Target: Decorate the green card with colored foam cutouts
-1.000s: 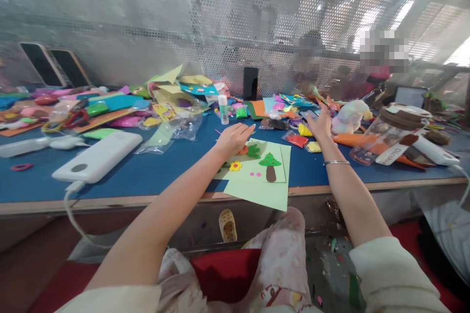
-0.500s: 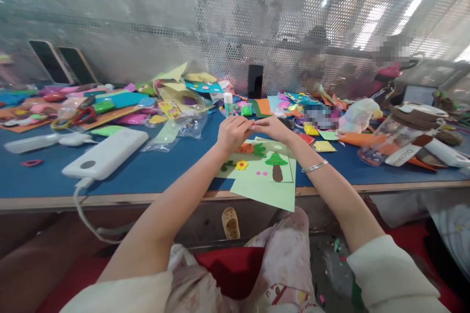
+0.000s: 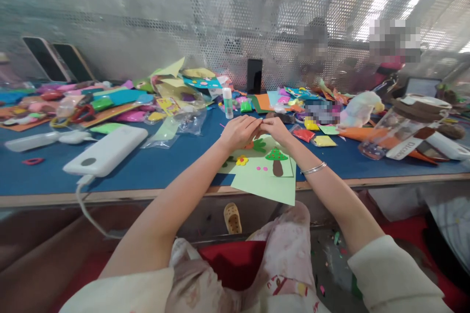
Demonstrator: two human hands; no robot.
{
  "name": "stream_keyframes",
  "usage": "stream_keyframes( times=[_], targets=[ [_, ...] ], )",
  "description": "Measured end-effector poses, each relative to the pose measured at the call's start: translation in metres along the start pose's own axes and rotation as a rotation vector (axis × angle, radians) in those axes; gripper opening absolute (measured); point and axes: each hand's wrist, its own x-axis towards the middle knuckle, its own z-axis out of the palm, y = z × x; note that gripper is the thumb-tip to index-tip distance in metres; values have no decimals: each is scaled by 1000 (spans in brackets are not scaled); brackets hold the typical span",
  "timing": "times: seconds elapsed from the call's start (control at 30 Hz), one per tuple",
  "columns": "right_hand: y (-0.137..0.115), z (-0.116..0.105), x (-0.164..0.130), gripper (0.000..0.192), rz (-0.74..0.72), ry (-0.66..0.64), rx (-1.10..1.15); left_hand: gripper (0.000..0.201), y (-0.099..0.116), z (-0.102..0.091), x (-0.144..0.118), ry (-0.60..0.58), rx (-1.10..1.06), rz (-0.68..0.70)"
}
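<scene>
My left hand (image 3: 238,132) and my right hand (image 3: 276,129) meet fingertip to fingertip just above the far edge of a light green paper sheet (image 3: 268,187) on the blue table. The fingers are curled and pinched together, and whatever lies between them is hidden. The sheet carries a clay tree (image 3: 277,159), a yellow flower (image 3: 241,160), two pink dots and an orange shape with green leaves (image 3: 259,145) right under my hands. A silver bracelet (image 3: 314,168) circles my right wrist.
A white power bank (image 3: 106,149) with a cable lies to the left. A glue stick (image 3: 228,103) and a black phone (image 3: 254,76) stand behind my hands. Red (image 3: 304,134) and yellow (image 3: 323,141) clay packets, a tipped jar (image 3: 396,129), paper scraps and other people lie beyond.
My right hand drew back from the clay packets at the right and joined my left hand over the sheet. The two hands now stay pressed together and sit slightly nearer me.
</scene>
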Motion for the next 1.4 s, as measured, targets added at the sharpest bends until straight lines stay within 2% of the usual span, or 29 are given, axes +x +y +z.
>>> stream_keyframes(
  times=[0.1, 0.23, 0.43, 0.77, 0.93, 1.13, 1.27, 1.4],
  targets=[
    [-4, -1, -2, 14, -10, -21, -39, 30, -2, 1, -1, 0, 24, 4],
    [-1, -4, 0, 16, -25, -26, 19, 28, -5, 4, -2, 0, 13, -44],
    [5, -8, 3, 19, -60, 112, 21, 28, -5, 3, 0, 27, 8, -68],
    [7, -26, 6, 25, -104, 254, -234, 34, -15, 7, -6, 26, 83, -109],
    [11, -29, 7, 28, -155, 261, -410, 29, -16, 4, -5, 3, 47, -111],
    [11, -32, 8, 27, -252, 241, -695, 34, -12, 4, -3, -33, 93, -90],
    [9, -35, 8, 27, -280, 245, -737, 36, -10, 7, -2, -41, 72, -108],
    [7, -35, 8, 29, -314, 266, -754, 29, -11, 7, -4, -85, 89, -66]
  ],
)
